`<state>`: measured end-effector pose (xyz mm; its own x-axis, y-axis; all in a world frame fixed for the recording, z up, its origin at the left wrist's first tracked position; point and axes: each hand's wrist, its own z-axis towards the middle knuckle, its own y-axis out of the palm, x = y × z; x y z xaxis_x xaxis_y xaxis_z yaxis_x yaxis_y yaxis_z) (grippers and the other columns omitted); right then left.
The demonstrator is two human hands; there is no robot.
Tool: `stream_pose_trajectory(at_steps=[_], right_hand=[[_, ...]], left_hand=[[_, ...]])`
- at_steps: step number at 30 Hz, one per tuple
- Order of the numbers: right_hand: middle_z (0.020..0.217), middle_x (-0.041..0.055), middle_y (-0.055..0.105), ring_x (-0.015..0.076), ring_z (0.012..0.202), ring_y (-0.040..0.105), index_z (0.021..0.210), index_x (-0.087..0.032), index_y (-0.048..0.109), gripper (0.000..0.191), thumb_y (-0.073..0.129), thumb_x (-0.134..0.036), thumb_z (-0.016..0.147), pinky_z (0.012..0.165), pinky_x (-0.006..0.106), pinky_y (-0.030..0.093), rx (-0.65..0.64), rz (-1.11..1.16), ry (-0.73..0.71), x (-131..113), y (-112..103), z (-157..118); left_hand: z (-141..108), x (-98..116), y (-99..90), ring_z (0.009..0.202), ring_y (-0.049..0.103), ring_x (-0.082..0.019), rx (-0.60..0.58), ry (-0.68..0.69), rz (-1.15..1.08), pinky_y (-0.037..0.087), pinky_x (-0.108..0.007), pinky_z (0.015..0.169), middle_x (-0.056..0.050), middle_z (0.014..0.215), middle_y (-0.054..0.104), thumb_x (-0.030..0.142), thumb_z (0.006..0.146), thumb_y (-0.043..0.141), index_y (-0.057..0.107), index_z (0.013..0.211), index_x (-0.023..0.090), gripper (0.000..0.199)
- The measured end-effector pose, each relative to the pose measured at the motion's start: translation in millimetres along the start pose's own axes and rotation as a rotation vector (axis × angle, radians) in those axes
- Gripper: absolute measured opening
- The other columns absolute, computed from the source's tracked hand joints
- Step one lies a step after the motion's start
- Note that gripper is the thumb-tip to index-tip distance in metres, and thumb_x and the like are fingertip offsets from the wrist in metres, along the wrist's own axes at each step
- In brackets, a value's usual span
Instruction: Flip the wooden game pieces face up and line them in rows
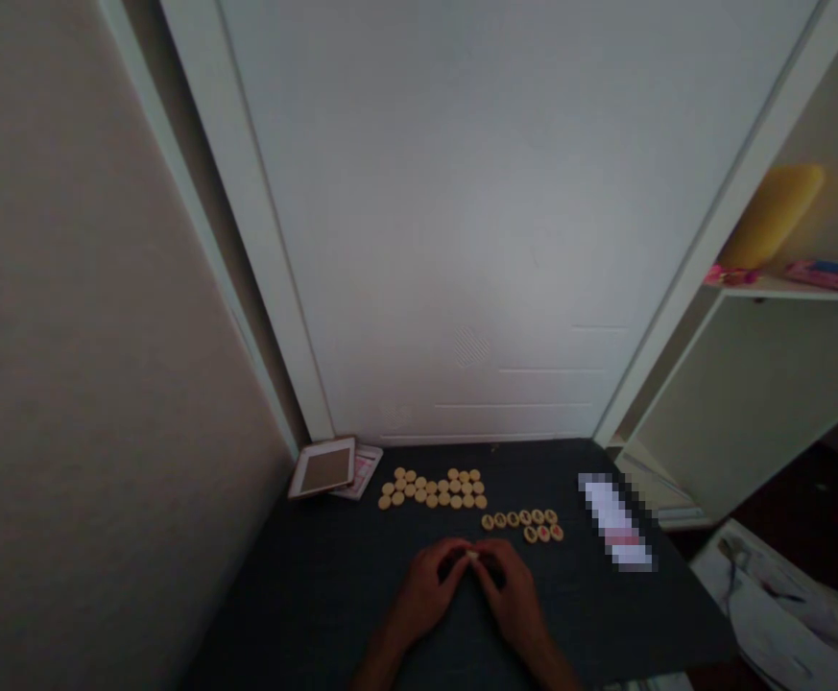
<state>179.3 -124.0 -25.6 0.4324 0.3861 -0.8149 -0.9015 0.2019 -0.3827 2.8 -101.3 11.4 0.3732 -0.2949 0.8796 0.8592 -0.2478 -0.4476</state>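
- Holding a small pale piece (471, 555) between them, the bare left hand (427, 583) and bare right hand (514, 583) meet over the dark, flat tabletop (303, 585). Thumb and finger of each close toward it; the tips come together there.
- Piece is largely hidden by the fingertips. Whether it is a disc seen edge-on cannot be confirmed; nor can which hand bears more of it. The two-handed pinch would suit turning or inspecting something so small.
- Plain round tan discs, wood-like (432, 488), lie flat beyond the hands, mostly side by side in an irregular cluster. No marks are legible on their upper faces; close packing presumably keeps them together as one group.
- Round tan discs with dark or red marks (513, 519) lie nearer the right hand, in a longer row and a shorter one in front. Marks face up, apparently for reading; the separate placing appears to divide marked from plain.
- White-bordered rectangular panel with a brown centre (326, 467) overlaps a pink-and-white flat item (368, 468) at the far left corner, seemingly stacked aside.
- Long whitish object, blurred by pixelation (612, 523), lies at the right edge; identity undetermined.
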Motion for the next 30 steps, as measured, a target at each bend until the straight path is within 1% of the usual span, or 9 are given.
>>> stream_pose_trajectory(at_steps=[4,7,12,17,22,26,30], right_hand=[[0.095,0.0071,0.075,0.0228,0.087,0.073,0.104,-0.023,0.072,0.028,0.058,-0.046,0.096,0.08,0.032,0.061,-0.017,0.04,0.059,-2,0,-1],[0.101,0.0073,0.076,0.0231,0.091,0.073,0.108,-0.023,0.071,0.029,0.057,-0.046,0.097,0.083,0.032,0.06,-0.023,0.057,0.098,-6,-1,-1],[0.104,0.0071,0.075,0.0225,0.095,0.072,0.109,-0.024,0.071,0.028,0.052,-0.042,0.099,0.087,0.032,0.058,-0.05,0.048,0.064,-12,-3,0],[0.1,0.0074,0.076,0.0217,0.088,0.073,0.11,-0.023,0.071,0.027,0.055,-0.04,0.097,0.08,0.03,0.06,-0.031,0.05,0.044,-11,-4,1],[0.096,0.007,0.076,0.0218,0.083,0.074,0.107,-0.023,0.072,0.025,0.059,-0.041,0.095,0.076,0.031,0.06,-0.024,0.064,0.059,-10,-3,2],[0.093,0.007,0.077,0.0221,0.081,0.074,0.103,-0.022,0.072,0.027,0.059,-0.045,0.095,0.075,0.031,0.06,-0.033,0.099,0.102,-14,-5,3],[0.084,0.0057,0.077,0.0223,0.077,0.075,0.093,-0.022,0.07,0.031,0.058,-0.051,0.094,0.072,0.03,0.06,-0.036,0.131,0.163,-17,-5,4]], left_hand=[[0,-2,0.3,0.098,0.071,-0.023,0.001,-0.022,0.003,0.053,-0.031,0.09,-0.004,0.109,0.077,0.041,0.095,0.057,0.072,0.111,0.026,0.027],[0,-3,1.2,0.096,0.072,-0.022,-0.013,-0.03,-0.031,0.054,-0.03,0.089,-0.004,0.106,0.078,0.042,0.095,0.056,0.07,0.112,0.026,0.027],[1,-2,1.3,0.094,0.073,-0.021,0.012,-0.039,-0.068,0.055,-0.029,0.088,-0.003,0.101,0.079,0.044,0.095,0.057,0.068,0.111,0.026,0.026],[3,1,1.2,0.093,0.073,-0.021,0.002,-0.028,-0.087,0.055,-0.028,0.086,-0.003,0.102,0.078,0.044,0.096,0.056,0.07,0.106,0.025,0.026],[3,2,2.5,0.094,0.072,-0.021,-0.004,-0.032,-0.074,0.055,-0.029,0.088,-0.004,0.104,0.078,0.045,0.096,0.055,0.071,0.108,0.025,0.028],[3,2,2.9,0.085,0.071,-0.021,0.009,-0.034,-0.037,0.056,-0.029,0.082,-0.005,0.097,0.078,0.046,0.094,0.058,0.072,0.11,0.025,0.031],[2,3,0.8,0.084,0.069,-0.021,-0.027,0.005,-0.007,0.055,-0.029,0.08,-0.005,0.097,0.076,0.042,0.092,0.061,0.074,0.111,0.025,0.028]])
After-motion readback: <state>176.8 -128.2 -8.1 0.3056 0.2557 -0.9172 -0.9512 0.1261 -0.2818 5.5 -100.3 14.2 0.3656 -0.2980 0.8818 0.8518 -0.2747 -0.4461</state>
